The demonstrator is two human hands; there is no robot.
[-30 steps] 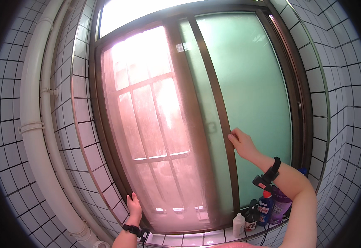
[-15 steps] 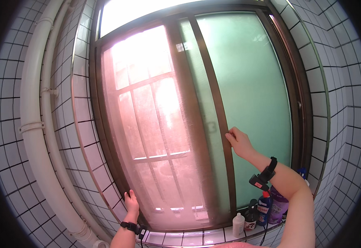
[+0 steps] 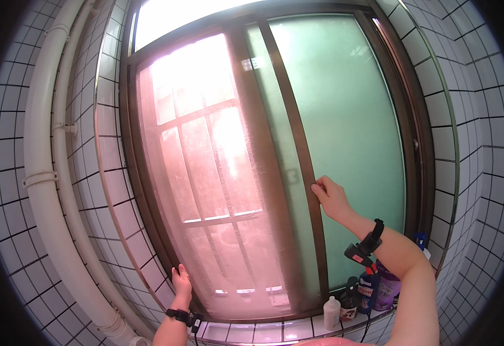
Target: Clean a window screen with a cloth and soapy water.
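A brown-framed sliding window fills the middle of the view, with a green frosted pane (image 3: 356,115) on the right and a pale mesh screen (image 3: 223,254) on the left. My right hand (image 3: 334,202) is closed, its thumb and fingertips pinching the brown sash edge (image 3: 294,118) beside the green pane. Low on the left, my left hand (image 3: 181,282) rests against the brown side frame (image 3: 158,239), fingers stretched upward and slightly apart. Black bands with small boxes circle both wrists. Bars show dimly through the mesh.
On the tiled sill at lower right stand a white bottle (image 3: 331,313), a dark bottle (image 3: 349,300), a blue bottle (image 3: 367,288) and a purple package (image 3: 387,291). White pipes (image 3: 41,155) run down the left tiled wall. Tiled walls flank the window.
The whole view has shifted very slightly to the left. Both hands keep their places on the frame, and the window shows no clear movement.
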